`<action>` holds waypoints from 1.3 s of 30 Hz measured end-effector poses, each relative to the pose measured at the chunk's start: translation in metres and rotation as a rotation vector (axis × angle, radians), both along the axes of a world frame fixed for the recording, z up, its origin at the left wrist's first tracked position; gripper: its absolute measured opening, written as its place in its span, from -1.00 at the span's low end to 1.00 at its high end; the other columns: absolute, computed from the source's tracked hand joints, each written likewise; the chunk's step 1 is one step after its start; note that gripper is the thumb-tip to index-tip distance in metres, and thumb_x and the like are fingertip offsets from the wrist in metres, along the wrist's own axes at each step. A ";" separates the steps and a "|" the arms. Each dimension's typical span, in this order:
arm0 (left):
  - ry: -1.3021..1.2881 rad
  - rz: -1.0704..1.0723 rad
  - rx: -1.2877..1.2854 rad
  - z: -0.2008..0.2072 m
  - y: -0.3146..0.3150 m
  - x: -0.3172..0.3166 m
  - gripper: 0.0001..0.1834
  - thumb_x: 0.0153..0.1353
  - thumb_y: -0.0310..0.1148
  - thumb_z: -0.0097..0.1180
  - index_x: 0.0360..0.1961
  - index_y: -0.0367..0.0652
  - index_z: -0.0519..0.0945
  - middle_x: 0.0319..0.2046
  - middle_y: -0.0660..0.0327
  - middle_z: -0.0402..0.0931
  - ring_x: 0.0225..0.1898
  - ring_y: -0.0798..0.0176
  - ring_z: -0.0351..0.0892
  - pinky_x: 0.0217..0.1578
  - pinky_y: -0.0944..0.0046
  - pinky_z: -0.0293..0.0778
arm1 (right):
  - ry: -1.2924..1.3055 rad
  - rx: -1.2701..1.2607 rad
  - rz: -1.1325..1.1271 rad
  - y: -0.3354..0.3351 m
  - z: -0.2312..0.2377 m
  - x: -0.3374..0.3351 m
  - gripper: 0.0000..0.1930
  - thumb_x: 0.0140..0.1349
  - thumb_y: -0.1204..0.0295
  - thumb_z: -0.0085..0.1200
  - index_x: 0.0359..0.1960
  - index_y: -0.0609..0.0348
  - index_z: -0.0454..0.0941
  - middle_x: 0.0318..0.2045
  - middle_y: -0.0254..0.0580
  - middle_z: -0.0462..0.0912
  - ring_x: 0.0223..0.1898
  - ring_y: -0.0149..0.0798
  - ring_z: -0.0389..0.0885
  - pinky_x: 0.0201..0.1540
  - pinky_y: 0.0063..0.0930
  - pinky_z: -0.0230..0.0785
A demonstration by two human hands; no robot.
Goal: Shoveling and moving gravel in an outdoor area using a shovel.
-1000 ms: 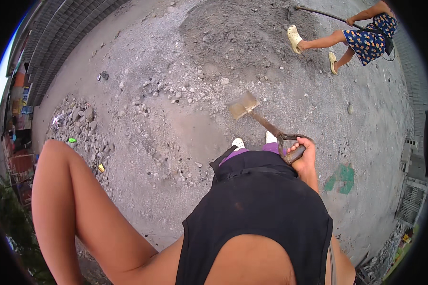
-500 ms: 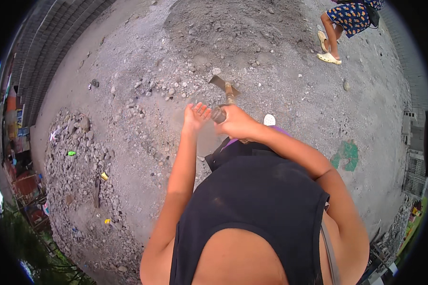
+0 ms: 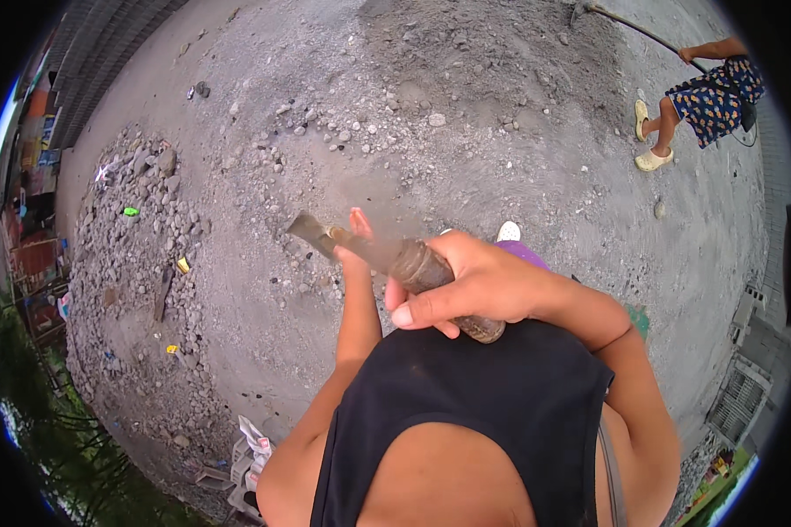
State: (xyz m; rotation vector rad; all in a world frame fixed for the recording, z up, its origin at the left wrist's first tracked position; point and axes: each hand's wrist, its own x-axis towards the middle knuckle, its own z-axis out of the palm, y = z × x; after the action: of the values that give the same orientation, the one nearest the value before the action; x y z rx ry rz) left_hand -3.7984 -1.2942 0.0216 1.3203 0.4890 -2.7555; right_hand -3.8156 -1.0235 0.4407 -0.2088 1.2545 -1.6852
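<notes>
My right hand is wrapped round the thick brown handle of a hoe, in front of my chest. The butt of the handle sticks out below my fingers. The shaft runs up to the left, blurred, toward the flat metal hoe blade. Behind the shaft, close to the blade, is my left hand. Its fingers point up past the shaft and look stretched out. The shaft hides the palm, so whether it touches the wood does not show.
Grey gravelly ground spreads all round, with a stone heap at left. At upper right a person in patterned shorts holds a long-handled tool by a dark soil patch. Grey hollow blocks lie at lower left.
The hoe has swung so its blade now lies to the left, and my right hand has come nearer my chest. The view has shifted, and the other person's long tool has come into sight.
</notes>
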 end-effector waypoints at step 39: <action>-0.071 -0.856 -0.073 -0.051 0.164 -0.032 -0.50 -0.04 0.21 -0.13 -0.67 -0.04 0.27 -0.70 0.30 0.28 -0.63 0.29 0.33 -0.54 0.26 0.37 | -0.249 -0.103 -0.978 0.112 -0.074 0.132 -0.87 0.11 0.44 0.08 -0.39 0.22 0.41 -0.67 -0.31 0.41 -0.68 -0.43 0.39 -0.58 -0.54 0.26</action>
State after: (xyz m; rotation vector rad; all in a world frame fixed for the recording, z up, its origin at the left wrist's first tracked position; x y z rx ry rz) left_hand -3.8307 -1.1301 -0.0293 1.9466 -0.2654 -3.2626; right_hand -3.6840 -0.9111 0.3669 0.6429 1.1389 -2.4919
